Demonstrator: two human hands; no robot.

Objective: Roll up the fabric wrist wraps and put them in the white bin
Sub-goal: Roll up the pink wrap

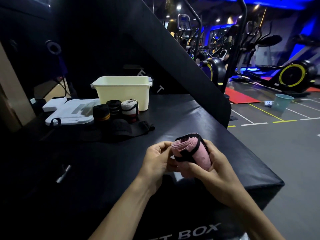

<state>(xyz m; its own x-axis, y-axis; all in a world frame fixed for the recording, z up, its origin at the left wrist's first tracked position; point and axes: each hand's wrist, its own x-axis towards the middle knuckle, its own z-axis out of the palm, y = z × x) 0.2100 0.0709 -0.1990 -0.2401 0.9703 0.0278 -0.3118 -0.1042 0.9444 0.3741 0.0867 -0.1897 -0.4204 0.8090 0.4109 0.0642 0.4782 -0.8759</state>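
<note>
A rolled pink wrist wrap (199,153) with a black strap looped round it sits between both hands over the black padded box (190,118). My right hand (216,168) grips the roll from the right and below. My left hand (157,160) pinches the roll's left end and strap. The white bin (123,91) stands at the back of the box. In front of the bin stand three rolled wraps: a black one with an orange stripe (101,112), a black striped one (113,107) and a white and dark red one (129,109). An unrolled black wrap (124,129) lies flat before them.
The bin's white lid (71,113) lies to the left of the rolled wraps. A slanted black panel (155,49) rises behind the bin. The box's right edge drops to the gym floor, where a grey waste basket (282,103), a red mat (240,97) and exercise machines stand.
</note>
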